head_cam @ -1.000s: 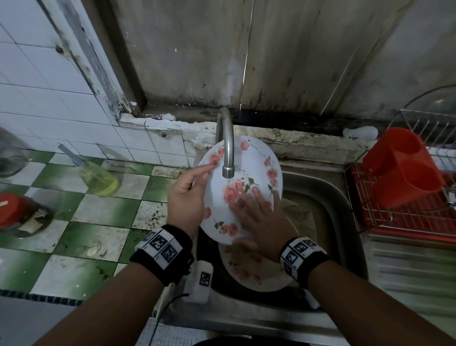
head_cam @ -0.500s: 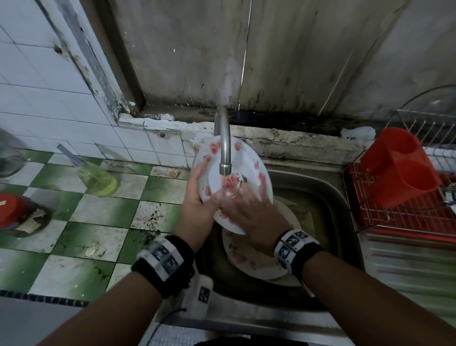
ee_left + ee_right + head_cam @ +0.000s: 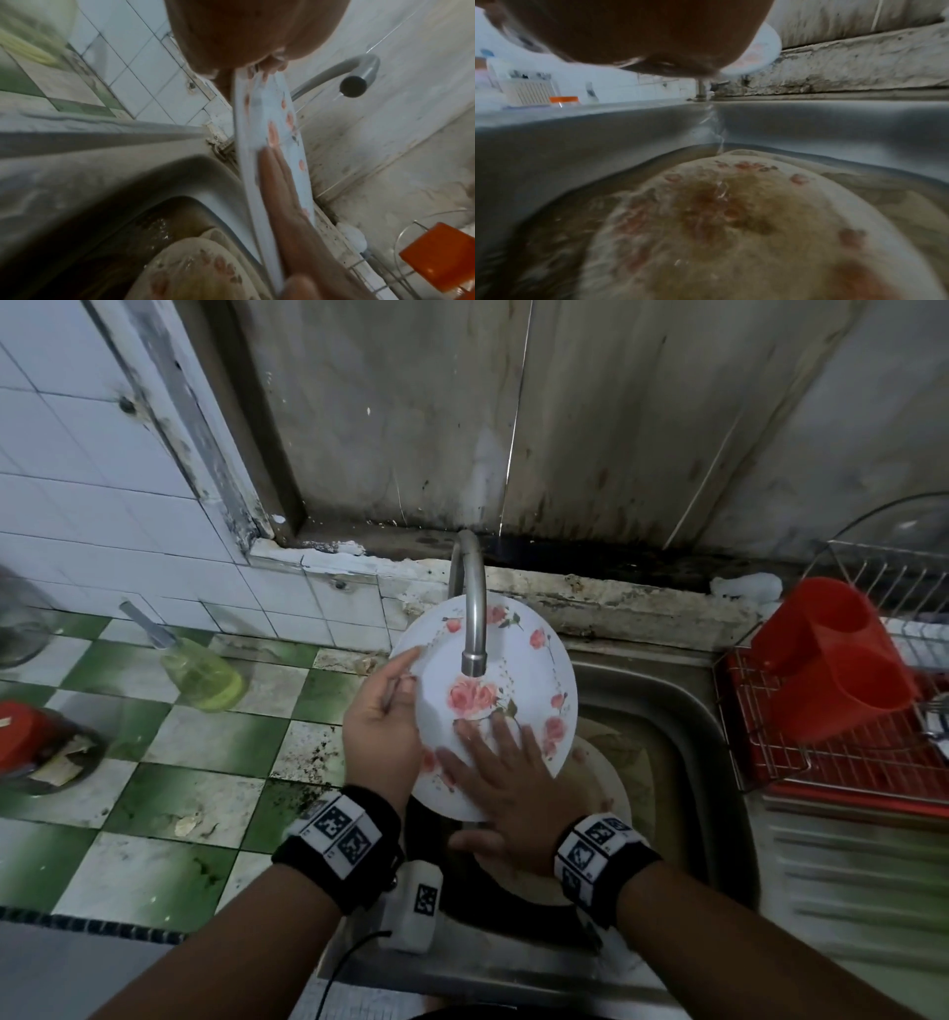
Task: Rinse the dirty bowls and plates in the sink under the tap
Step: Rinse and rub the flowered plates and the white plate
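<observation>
A white plate with pink roses (image 3: 506, 690) is held tilted under the tap (image 3: 473, 629), over the steel sink (image 3: 683, 711). My left hand (image 3: 382, 731) grips its left rim, thumb on the face and fingers behind. My right hand (image 3: 498, 762) lies flat on the plate's lower face with the fingers spread. In the left wrist view the plate (image 3: 272, 130) shows edge-on, with the right hand's fingers (image 3: 280, 182) pressed against it. A dirty rose plate (image 3: 731, 223) lies under murky water in the sink below, and a thin trickle of water (image 3: 716, 125) falls onto it.
A yellow-green soap bottle (image 3: 203, 675) stands on the green-and-white tiled counter (image 3: 154, 814) to the left. Further left is a red-lidded jar (image 3: 20, 731). To the right of the sink stands a red dish rack (image 3: 847, 767) holding a red cutlery holder (image 3: 832, 660).
The plate turned nearly edge-on half a second ago and now faces up again under the tap. My right hand slid down toward its lower rim.
</observation>
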